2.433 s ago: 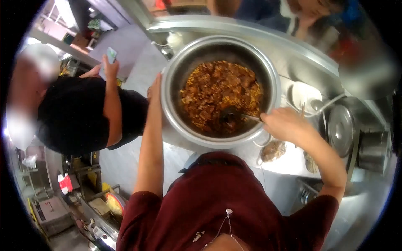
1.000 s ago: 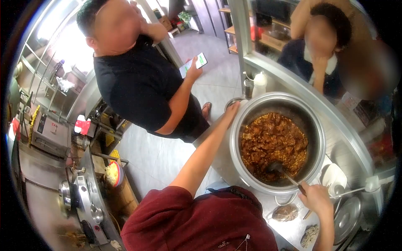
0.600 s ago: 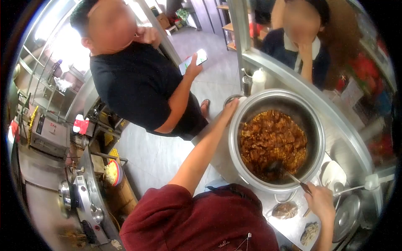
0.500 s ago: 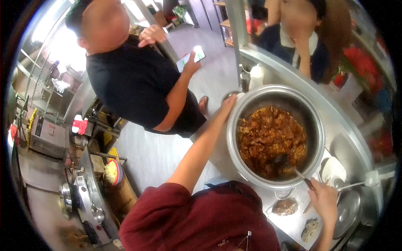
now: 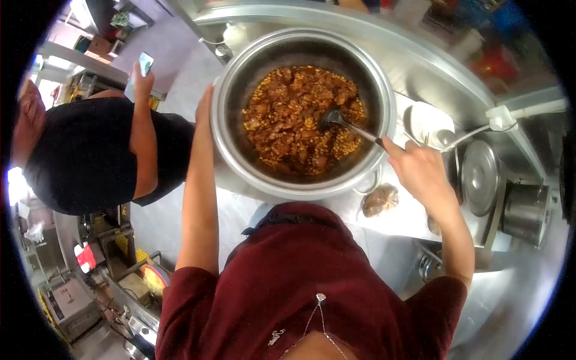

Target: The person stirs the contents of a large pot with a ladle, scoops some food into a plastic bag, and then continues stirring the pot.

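A large metal pot (image 5: 221,141) stands on the counter in front of me. It holds a brown stew (image 5: 288,126) of meat chunks and yellow beans or corn kernels. My right hand (image 5: 420,171) is closed around the handle of a ladle (image 5: 359,129), whose dark bowl rests in the stew right of the middle. At the pot's left side, my left hand (image 5: 205,103) grips the rim or side handle, its fingers mostly hidden by the pot wall. A tied plastic bag with brown contents (image 5: 380,200) lies near the pot's lower right.
A person in black (image 5: 90,153) stands close on the left, holding a phone (image 5: 145,63). To the right are a white container (image 5: 431,123), a metal lid (image 5: 480,178) and a steel pot (image 5: 525,213). A raised metal ledge (image 5: 414,69) curves behind the pot.
My view has turned, so the pot appears further left and higher. The ladle has moved from the stew's near edge toward its right middle. The person in black has lowered their raised hand.
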A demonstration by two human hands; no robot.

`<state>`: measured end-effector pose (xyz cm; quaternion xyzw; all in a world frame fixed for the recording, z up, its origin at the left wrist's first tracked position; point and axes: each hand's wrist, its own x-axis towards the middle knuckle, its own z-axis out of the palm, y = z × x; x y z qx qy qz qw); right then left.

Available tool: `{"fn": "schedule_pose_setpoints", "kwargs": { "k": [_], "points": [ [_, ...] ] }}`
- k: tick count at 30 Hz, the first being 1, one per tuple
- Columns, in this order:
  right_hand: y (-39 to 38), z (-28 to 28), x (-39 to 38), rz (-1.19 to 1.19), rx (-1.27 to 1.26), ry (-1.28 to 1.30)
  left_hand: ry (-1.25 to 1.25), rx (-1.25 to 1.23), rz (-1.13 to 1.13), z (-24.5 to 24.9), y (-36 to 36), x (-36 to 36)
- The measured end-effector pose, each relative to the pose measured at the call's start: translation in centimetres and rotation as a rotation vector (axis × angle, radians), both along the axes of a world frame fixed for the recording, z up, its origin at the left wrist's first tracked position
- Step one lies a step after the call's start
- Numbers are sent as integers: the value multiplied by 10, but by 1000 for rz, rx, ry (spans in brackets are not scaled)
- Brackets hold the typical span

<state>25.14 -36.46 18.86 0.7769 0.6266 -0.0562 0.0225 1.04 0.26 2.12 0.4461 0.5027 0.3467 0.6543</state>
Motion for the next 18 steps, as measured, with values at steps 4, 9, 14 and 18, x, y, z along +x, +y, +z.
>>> {"fn": "schedule_pose_setpoints", "kwargs": {
  "k": [4, 9, 14, 18],
  "points": [
    [0, -7, 7, -48, -1, 44, -2, -25, -6, 0, -1, 2],
    [-12, 30, 5, -60, -76, 100, -9, -41, -14, 0, 0, 2],
    [1, 10, -14, 52, -102, -6, -13, -56, -14, 0, -1, 3],
    [8, 2, -3, 3, -30, 48, -15, -56, -16, 1, -2, 3]
  ]
}}
